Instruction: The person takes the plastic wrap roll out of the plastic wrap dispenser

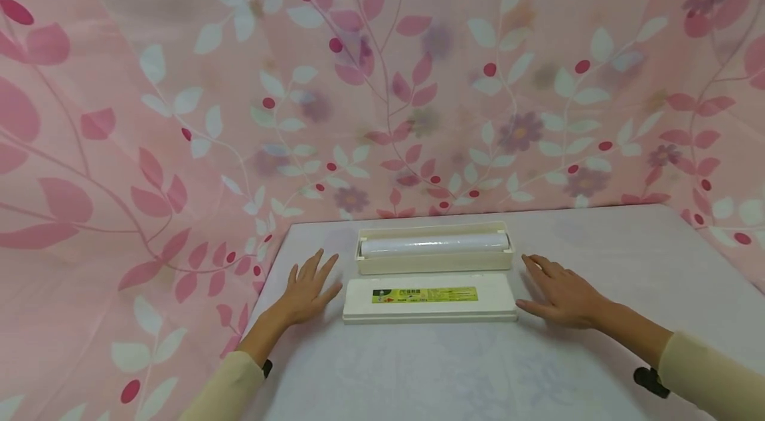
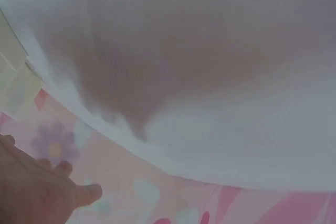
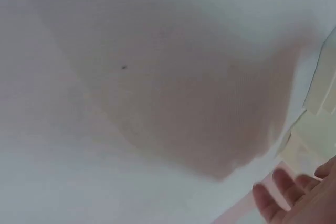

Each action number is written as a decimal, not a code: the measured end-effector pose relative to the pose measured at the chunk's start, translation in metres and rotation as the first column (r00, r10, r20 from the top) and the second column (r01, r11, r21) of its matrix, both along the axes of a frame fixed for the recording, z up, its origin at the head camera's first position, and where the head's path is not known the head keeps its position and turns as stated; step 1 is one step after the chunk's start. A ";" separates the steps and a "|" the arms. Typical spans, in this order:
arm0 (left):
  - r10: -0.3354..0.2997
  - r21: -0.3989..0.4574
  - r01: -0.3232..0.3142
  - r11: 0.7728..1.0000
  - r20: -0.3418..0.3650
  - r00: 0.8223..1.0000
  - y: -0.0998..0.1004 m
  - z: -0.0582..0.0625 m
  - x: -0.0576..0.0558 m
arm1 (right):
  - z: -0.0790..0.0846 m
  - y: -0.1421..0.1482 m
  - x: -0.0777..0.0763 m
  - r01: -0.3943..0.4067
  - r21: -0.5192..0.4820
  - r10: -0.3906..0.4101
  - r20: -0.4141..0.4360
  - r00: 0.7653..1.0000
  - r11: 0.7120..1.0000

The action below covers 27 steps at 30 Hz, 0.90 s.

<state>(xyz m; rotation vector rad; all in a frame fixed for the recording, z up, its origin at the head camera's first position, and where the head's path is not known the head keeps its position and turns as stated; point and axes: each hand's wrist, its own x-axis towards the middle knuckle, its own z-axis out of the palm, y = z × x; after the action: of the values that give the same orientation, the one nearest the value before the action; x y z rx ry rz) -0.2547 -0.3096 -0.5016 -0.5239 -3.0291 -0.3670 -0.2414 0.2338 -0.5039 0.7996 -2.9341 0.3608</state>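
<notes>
Right hand (image 3: 310,203): showed only in part, near the table's edge, its fingers slightly parted.
White table (image 3: 73,129): filled most of the view.
Shadow (image 3: 210,114): spread brownish and soft-edged across the table.
Dark speck (image 3: 124,67): lay well inside the edge.
First cream piece (image 3: 323,82): was partly visible.
Second cream piece (image 3: 315,129): sat just beside it, closer to the table's edge.
Pink cloth (image 3: 242,208): showed beyond that edge.
</notes>
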 end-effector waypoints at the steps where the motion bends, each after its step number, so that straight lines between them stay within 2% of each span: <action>1: 0.011 -0.012 -0.011 1.000 -0.016 1.000 -0.001 0.000 -0.001 | 0.000 0.003 0.000 0.010 0.035 -0.009 -0.043 0.999 0.999; 4: 0.042 -0.059 -0.044 0.997 -0.042 0.998 -0.003 0.003 -0.003 | -0.004 0.011 -0.003 0.039 0.097 -0.026 -0.136 0.990 0.995; 8: 0.066 -0.117 -0.074 0.990 -0.076 0.995 -0.004 0.006 -0.007 | -0.008 0.020 -0.011 0.054 0.086 -0.035 -0.201 0.979 0.995; 16: 0.069 -0.183 -0.112 0.977 -0.225 0.972 -0.004 0.009 -0.016 | -0.006 0.030 -0.024 0.082 0.139 -0.034 -0.319 0.947 0.987; 22: 0.070 -0.166 -0.121 0.979 -0.284 0.956 0.000 0.013 -0.026 | 0.003 0.027 -0.035 0.095 0.105 -0.054 -0.339 0.939 0.990; 27: 0.079 -0.190 -0.143 0.971 -0.309 0.948 0.001 0.014 -0.031 | 0.008 0.018 -0.039 0.124 0.101 -0.089 -0.296 0.951 0.987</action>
<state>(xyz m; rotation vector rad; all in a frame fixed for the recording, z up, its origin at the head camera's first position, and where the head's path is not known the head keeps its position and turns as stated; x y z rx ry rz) -0.2852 -0.3083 -0.4878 -0.3742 -2.7969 0.0401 -0.2803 0.2522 -0.4961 0.6394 -2.7244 0.0535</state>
